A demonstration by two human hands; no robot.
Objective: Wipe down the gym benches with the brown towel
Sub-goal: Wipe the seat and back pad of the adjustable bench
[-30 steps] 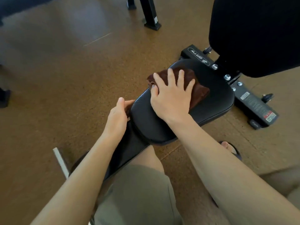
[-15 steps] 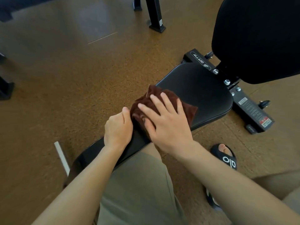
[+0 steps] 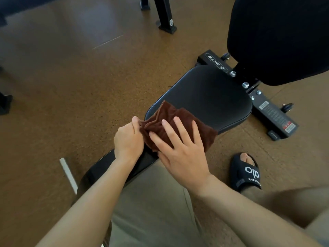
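Note:
The brown towel lies bunched on the near end of the black seat pad of the gym bench. My right hand presses flat on the towel with fingers spread. My left hand is curled at the towel's left edge, where the cloth's folds run into its grip. The upright black backrest stands at the top right. The bench's longer pad runs under my forearms and my leg, mostly hidden.
The bench's black metal base with bolts and labels lies on the brown floor to the right. My sandalled foot stands beside it. Black rack legs stand at the top. A white strip is at lower left.
My right hand dragged the towel from the far end of the seat pad back toward me. My left hand went from gripping the pad's edge to holding the towel's edge.

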